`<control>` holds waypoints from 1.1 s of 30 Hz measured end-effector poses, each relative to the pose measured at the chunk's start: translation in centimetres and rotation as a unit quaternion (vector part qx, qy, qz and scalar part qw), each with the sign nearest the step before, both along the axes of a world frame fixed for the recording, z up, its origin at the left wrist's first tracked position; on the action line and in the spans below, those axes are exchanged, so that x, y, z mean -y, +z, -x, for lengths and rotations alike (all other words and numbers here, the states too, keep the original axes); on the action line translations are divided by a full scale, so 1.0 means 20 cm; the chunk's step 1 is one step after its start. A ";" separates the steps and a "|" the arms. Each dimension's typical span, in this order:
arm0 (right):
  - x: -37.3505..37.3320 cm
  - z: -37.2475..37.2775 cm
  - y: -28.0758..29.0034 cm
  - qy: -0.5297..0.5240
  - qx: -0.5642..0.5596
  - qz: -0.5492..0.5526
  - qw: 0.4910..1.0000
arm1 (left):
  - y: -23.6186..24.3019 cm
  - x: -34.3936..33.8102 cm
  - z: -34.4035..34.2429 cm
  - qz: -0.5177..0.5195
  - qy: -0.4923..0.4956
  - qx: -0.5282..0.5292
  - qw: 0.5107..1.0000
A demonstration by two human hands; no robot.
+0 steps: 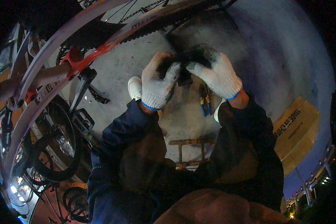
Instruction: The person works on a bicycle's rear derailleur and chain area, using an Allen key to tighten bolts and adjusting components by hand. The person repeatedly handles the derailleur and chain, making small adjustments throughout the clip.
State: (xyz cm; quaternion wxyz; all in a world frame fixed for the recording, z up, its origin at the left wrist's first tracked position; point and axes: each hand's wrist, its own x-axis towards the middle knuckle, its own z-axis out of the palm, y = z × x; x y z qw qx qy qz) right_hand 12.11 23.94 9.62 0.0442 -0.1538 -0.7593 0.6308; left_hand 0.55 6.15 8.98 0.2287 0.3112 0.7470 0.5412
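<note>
Both my hands wear white knit gloves with blue cuffs, the fingers blackened with grime. My left hand and my right hand meet in front of me, thumbs facing each other. Between their closed fingers is a small black part; its kind is too dark to make out, and the gloves hide much of it. On the floor just below my right hand lie pliers with blue and yellow handles, apart from both hands.
A pale and red bicycle frame looms at my left, its crank and pedal reaching toward my left forearm. More bicycle wheels stand behind. A low wooden stool is between my legs. Flattened cardboard lies right.
</note>
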 end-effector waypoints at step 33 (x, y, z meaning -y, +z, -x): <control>0.04 -0.02 0.03 -0.035 0.000 0.085 0.996 | 0.04 -0.01 0.00 -0.020 0.037 0.110 0.993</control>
